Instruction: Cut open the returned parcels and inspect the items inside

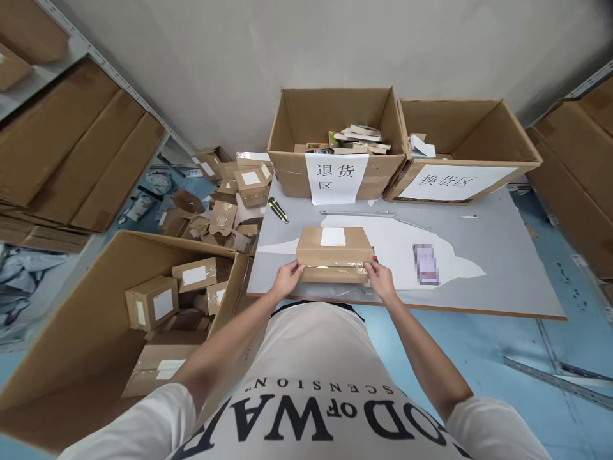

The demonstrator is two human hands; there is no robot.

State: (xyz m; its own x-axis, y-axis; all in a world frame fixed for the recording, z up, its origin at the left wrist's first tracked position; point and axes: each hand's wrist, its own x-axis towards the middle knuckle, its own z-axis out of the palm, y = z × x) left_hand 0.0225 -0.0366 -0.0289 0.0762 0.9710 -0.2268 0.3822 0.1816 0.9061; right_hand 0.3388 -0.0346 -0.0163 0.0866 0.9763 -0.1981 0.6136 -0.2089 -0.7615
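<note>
A taped cardboard box (311,240) with a white label on top sits near the front edge of the table, between my two hands. My left hand (288,276) grips its left front corner, fingers closed on the cardboard. At the opposite front corner, my right hand (380,280) pinches the box in the same way. Shiny clear tape runs along the side facing me. A sliver of something red and dark shows behind the box by my right hand, too covered to name. Beyond the box to the left lies a yellow and black utility knife (278,210).
Two open cartons with paper signs stand at the back: the left carton (287,172) holds books, the right carton (517,156) some papers. A phone (426,264) lies on the table (507,255). Left, a large carton (62,338) holds small parcels; more boxes (223,217) are piled behind it.
</note>
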